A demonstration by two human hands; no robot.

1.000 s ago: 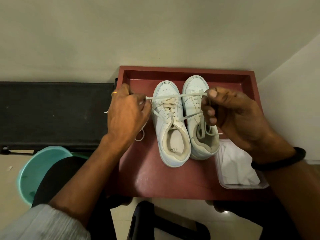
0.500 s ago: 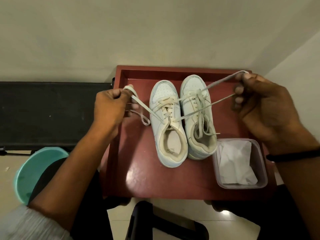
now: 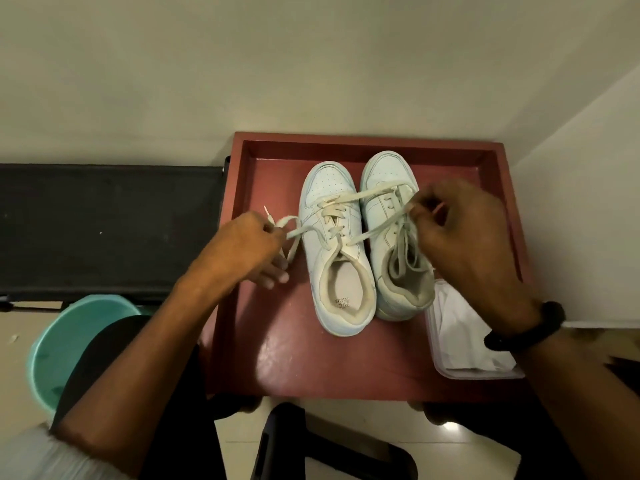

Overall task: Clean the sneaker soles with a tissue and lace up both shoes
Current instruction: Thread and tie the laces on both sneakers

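We look down on a red tray point(image 3: 311, 362) where two white sneakers stand side by side, upright, toes pointing away from us. The left sneaker point(image 3: 329, 268) is partly laced with a cream lace point(image 3: 377, 194). One end of the lace runs out to the left hand point(image 3: 242, 247), whose fingers curl round it just beside the shoe, with a small loop and the tip of the lace showing above the knuckles. Two strands cross over the toe half of the right sneaker point(image 3: 384, 174) to the right hand point(image 3: 460, 230), which pinches them between thumb and fingertips above that shoe. The right sneaker's own loose lace point(image 3: 403, 251) trails down into its opening.

At the tray's near right corner sits a clear plastic container point(image 3: 478, 375) holding a crumpled white tissue point(image 3: 460, 327), partly hidden behind the right wrist, which wears a black wristband point(image 3: 526, 327). Left of the tray we see a black bench point(image 3: 104, 230) and, nearer us, a teal bucket point(image 3: 62, 341) on the floor.
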